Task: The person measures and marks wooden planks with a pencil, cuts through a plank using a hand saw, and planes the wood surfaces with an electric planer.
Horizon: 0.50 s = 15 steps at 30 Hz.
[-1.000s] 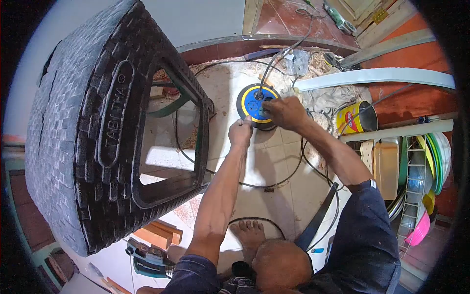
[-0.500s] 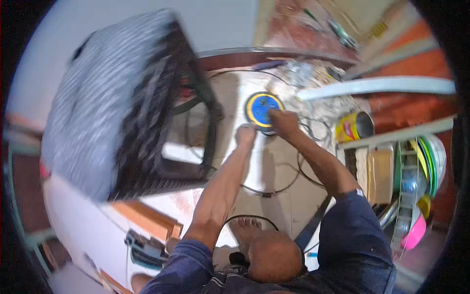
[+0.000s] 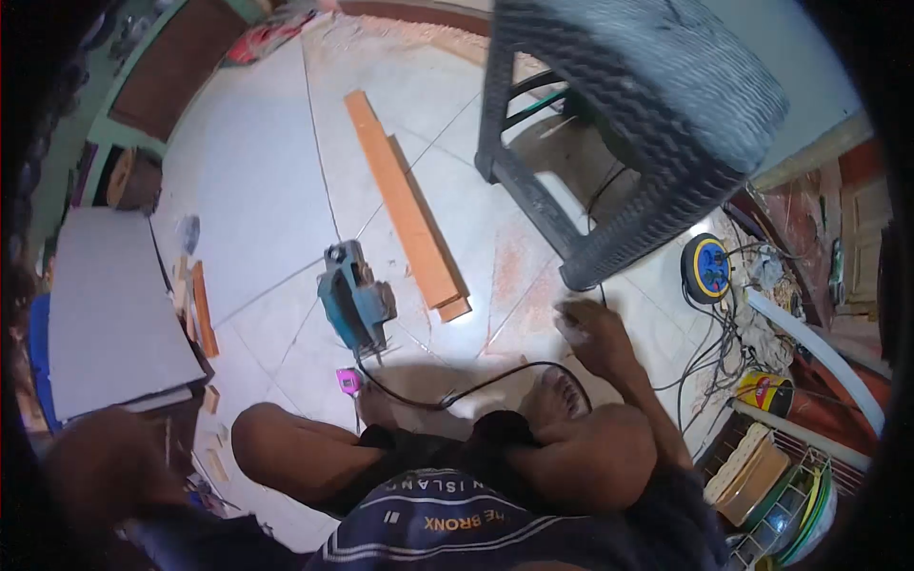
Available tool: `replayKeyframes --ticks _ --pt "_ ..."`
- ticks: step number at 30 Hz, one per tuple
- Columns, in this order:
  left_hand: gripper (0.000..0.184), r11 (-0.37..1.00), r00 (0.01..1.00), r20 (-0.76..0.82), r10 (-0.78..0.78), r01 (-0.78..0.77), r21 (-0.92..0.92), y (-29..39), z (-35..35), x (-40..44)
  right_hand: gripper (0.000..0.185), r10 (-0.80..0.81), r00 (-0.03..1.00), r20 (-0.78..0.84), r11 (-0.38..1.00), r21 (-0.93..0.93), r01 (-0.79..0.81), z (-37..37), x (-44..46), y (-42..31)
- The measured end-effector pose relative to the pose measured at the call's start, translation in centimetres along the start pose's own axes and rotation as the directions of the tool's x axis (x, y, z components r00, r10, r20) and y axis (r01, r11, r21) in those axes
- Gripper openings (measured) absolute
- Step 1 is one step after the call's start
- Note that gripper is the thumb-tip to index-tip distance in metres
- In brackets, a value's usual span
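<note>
My right hand (image 3: 597, 340) hangs over the tiled floor beside a leg of the dark woven-pattern plastic stool (image 3: 657, 105). Its fingers look loosely apart, and no object shows in it. My left hand (image 3: 107, 466) is a dark blur at the lower left, near a grey-topped board (image 3: 119, 305); its fingers cannot be made out. Between the hands, a teal power tool (image 3: 352, 300) lies on the floor, with a black cable (image 3: 447, 400) curving toward my right foot. Orange-brown wood strips (image 3: 405, 209) lie beyond the tool, one partly over another.
A pink tape measure (image 3: 350, 381) is near my feet. At right are a round blue-and-yellow cable reel (image 3: 707, 269), tangled cables, a yellow tin (image 3: 764, 392) and a dish rack (image 3: 781, 514). Small wood pieces (image 3: 204, 309) lie on the left.
The view has swung left. Both hands have left the cable reel and moved apart, my left hand to the far left. The reel now appears at the right, with the power tool in full view.
</note>
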<state>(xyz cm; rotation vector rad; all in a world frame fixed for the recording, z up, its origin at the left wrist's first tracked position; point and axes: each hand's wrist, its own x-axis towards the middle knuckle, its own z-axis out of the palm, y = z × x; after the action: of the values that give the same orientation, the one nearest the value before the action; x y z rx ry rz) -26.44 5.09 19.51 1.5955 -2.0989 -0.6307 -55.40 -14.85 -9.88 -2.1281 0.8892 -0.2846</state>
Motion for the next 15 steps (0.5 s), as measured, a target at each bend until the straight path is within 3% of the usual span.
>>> replayKeyframes --ticks 1,2,3,4,5,6,7,8,10,11,12,14,15 --pt "0.021 0.998 0.998 0.030 -0.058 0.058 -0.009 0.4 0.8 -2.8 0.026 -0.048 0.991 0.122 0.994 -0.088 0.059 -0.1 2.0 -2.7" --pt "0.020 0.994 0.993 0.056 -0.103 0.105 -0.030 0.9 1.6 -5.3 0.026 -0.222 0.968 0.114 0.961 -0.142 0.237 1.6 3.7 -2.8" --pt "0.020 0.985 0.988 0.049 -0.146 0.150 -0.090 1.0 2.3 -7.8 0.026 -0.294 0.922 0.253 0.925 -0.168 0.341 0.8 1.9 -2.7" --pt "0.020 0.983 0.982 0.059 -0.182 0.183 -0.025 1.4 2.7 -9.6 0.026 -0.484 0.842 0.238 0.840 -0.141 0.523 3.8 7.1 -5.2" --pt "0.020 0.980 0.979 0.066 -0.191 0.194 -0.044 1.2 3.7 -11.3 0.027 -0.574 0.778 0.255 0.806 0.009 0.591 5.0 9.0 -6.8" --pt "0.021 0.972 0.973 0.072 -0.218 0.223 -0.076 0.5 3.8 -12.8 0.028 -0.233 0.797 0.558 0.918 -0.144 0.369 4.2 10.0 -12.3" --pt "0.021 0.963 0.967 0.071 -0.247 0.253 -0.096 0.1 4.1 -14.2 0.029 -0.309 0.704 0.640 0.903 -0.035 0.428 6.8 11.2 -12.0" --pt "0.022 0.960 0.965 0.066 -0.254 0.260 -0.106 -0.6 4.5 -15.5 0.030 -0.231 0.629 0.742 0.929 -0.025 0.370 8.6 11.8 -13.1" --pt "0.024 0.959 0.966 0.054 -0.254 0.259 -0.117 -2.2 5.8 -17.7 0.036 -0.404 0.538 0.740 0.871 0.132 0.473 13.8 13.5 -12.2" --pt "0.025 0.951 0.961 0.057 -0.270 0.275 -0.143 -3.0 6.1 -18.4 0.044 -0.220 0.540 0.813 0.863 -0.095 0.496 15.1 14.8 -14.7" --pt "0.026 0.942 0.955 0.070 -0.287 0.295 -0.161 -3.6 6.4 -19.3 0.053 -0.151 0.553 0.819 0.892 -0.129 0.433 17.5 14.8 -15.3" --pt "0.029 0.932 0.951 0.062 -0.304 0.311 -0.186 -5.1 6.6 -20.8 0.060 -0.120 0.711 0.693 0.991 0.037 0.131 22.0 14.4 -17.1" --pt "0.032 0.943 0.967 -0.048 -0.249 0.231 -0.239 -6.1 7.0 -21.8 0.064 -0.080 0.790 0.607 0.986 0.164 -0.027 25.6 14.9 -16.7"
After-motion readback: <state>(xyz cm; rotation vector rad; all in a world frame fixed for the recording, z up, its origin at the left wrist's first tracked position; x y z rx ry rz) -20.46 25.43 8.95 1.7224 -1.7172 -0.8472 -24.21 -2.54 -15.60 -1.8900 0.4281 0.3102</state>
